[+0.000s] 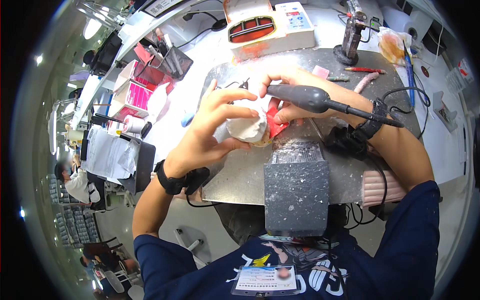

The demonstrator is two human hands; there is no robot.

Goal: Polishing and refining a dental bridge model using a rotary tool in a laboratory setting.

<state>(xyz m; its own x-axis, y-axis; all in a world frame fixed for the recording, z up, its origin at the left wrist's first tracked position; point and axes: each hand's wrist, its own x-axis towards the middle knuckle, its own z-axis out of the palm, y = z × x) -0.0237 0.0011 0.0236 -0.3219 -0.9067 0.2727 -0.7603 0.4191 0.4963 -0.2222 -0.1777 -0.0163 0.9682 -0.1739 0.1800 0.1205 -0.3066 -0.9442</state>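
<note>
White plaster cast (246, 130) between two bare hands over a metal-topped bench

A pale floor (162, 215) shows below and left of the cast, and a seated person in light clothing (76, 184) is far to its left. Around the cast spreads a white bench top (200, 62), and under it lies a scuffed silver-grey metal plate (235, 187). A white box-shaped appliance with a divided red well (295, 40) stands beyond the cast; a dark grey ledge speckled with white chips (296, 197) juts out below and right of it.

The left hand (207, 125) has its fingers spread and curved, fingertips at the cast's upper edge, thumb at its lower edge. The right hand's (300, 82) thumb presses a bright red thin sheet (276, 129) at the cast's right side. A black tapered handle (300, 97) crosses before that hand; whether the fingers grip it, I cannot tell.

Bold white lettering marks the navy T-shirt (200, 272) below the cast. White print shows on a pink-and-white carton (136, 97) to its left; rows on the clear-cased badge (265, 278) below are too small to read.
</note>
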